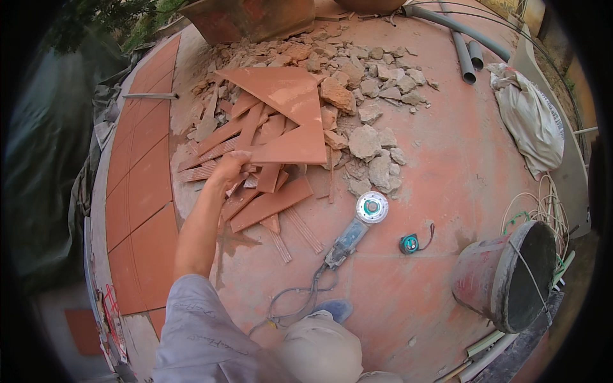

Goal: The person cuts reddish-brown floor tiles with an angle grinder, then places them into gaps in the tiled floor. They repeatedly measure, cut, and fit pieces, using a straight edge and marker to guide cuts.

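My left hand (231,167) is closed on the near left corner of a terracotta floor tile (306,108), which has a large notch cut out of its left side. Under and beside the tile lies a heap of tile offcuts (271,207), some showing ribbed undersides. To the right of the heap an angle grinder (348,241) with a round disc rests on the dusty floor, its cord curling back toward my knee. A teal tape measure (408,244) with a dark strap sits right of the grinder. My right hand is out of view.
Broken concrete rubble (367,142) spreads behind and right of the tiles. A large metal tub (255,19) stands at the back. On the right are grey pipes (464,56), a white sack (529,118) and a tipped bucket (504,276). Laid tiles (143,210) line the left edge.
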`<action>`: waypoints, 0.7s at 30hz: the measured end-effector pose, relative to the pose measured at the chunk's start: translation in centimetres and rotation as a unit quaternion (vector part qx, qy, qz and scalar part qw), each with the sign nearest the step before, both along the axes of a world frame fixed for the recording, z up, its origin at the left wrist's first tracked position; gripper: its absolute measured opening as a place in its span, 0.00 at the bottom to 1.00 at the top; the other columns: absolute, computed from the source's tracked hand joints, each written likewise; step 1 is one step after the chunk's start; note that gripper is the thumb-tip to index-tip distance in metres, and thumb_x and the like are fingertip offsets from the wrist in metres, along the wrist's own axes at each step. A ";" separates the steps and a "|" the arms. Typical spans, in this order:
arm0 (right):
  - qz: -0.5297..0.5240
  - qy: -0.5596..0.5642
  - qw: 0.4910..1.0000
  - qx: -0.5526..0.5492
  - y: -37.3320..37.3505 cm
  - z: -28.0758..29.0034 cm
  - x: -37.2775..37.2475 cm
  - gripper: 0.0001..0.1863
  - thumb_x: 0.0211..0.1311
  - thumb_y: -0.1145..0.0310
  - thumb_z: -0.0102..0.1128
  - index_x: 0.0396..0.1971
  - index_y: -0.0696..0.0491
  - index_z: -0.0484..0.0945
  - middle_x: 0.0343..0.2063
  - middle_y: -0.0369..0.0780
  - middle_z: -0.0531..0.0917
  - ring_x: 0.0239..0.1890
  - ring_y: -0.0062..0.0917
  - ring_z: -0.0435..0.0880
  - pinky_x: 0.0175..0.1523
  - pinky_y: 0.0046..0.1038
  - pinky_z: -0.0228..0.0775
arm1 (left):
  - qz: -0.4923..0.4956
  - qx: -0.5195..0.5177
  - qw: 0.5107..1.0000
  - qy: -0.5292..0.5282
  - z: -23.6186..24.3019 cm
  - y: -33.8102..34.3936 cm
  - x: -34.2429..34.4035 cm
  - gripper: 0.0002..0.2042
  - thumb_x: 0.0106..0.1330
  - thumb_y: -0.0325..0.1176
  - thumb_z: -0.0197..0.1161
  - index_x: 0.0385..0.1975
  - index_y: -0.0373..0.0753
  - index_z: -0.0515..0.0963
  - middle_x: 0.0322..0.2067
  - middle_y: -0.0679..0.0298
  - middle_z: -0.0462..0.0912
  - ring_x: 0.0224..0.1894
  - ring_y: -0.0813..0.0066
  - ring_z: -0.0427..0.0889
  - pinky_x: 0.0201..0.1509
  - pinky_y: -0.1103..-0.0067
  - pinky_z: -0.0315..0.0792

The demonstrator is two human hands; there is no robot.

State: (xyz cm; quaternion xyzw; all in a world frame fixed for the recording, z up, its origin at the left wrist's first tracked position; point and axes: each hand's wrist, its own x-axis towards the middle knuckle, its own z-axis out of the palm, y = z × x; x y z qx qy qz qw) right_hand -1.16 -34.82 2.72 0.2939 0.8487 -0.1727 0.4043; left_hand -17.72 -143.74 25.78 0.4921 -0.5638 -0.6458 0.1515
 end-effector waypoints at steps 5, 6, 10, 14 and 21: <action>-0.089 0.034 0.989 -0.116 0.4 -2.9 -0.2 0.27 0.72 0.43 0.52 0.52 0.52 0.80 0.44 0.53 0.86 0.47 0.43 0.85 0.53 0.40 0.78 | -0.024 0.018 0.997 -0.072 -0.1 1.2 11.8 0.04 0.76 0.35 0.61 0.41 0.45 0.82 0.32 0.73 0.84 0.31 0.83 0.80 0.38 0.80 0.77; -0.147 0.030 0.980 -0.131 -0.2 -2.6 -0.7 0.28 0.71 0.41 0.53 0.55 0.50 0.79 0.46 0.53 0.86 0.49 0.43 0.85 0.54 0.41 0.78 | -0.016 0.033 0.996 -0.076 -1.2 1.9 13.3 0.04 0.76 0.33 0.60 0.42 0.45 0.82 0.33 0.72 0.85 0.32 0.82 0.81 0.38 0.80 0.78; -0.380 0.029 0.894 -0.236 -3.7 -1.1 -3.0 0.33 0.68 0.36 0.57 0.62 0.43 0.78 0.51 0.51 0.86 0.53 0.44 0.85 0.57 0.43 0.78 | 0.091 0.053 0.994 -0.024 -7.9 4.3 16.2 0.03 0.75 0.34 0.62 0.43 0.47 0.82 0.31 0.74 0.84 0.30 0.82 0.81 0.37 0.79 0.78; -0.248 0.052 0.957 -0.140 -6.5 0.1 -2.7 0.32 0.68 0.37 0.58 0.61 0.44 0.78 0.50 0.51 0.86 0.52 0.44 0.85 0.56 0.43 0.78 | 0.274 0.105 0.951 0.100 -13.1 6.9 16.2 0.09 0.72 0.38 0.67 0.48 0.48 0.79 0.41 0.69 0.85 0.40 0.79 0.81 0.49 0.73 0.75; -0.211 0.059 0.969 -0.110 -7.6 -0.4 -1.5 0.30 0.68 0.40 0.58 0.60 0.46 0.78 0.49 0.51 0.86 0.50 0.43 0.86 0.54 0.42 0.78 | 0.181 0.235 0.947 0.119 -13.6 14.0 11.3 0.19 0.70 0.53 0.69 0.52 0.51 0.78 0.50 0.73 0.83 0.53 0.78 0.77 0.62 0.74 0.69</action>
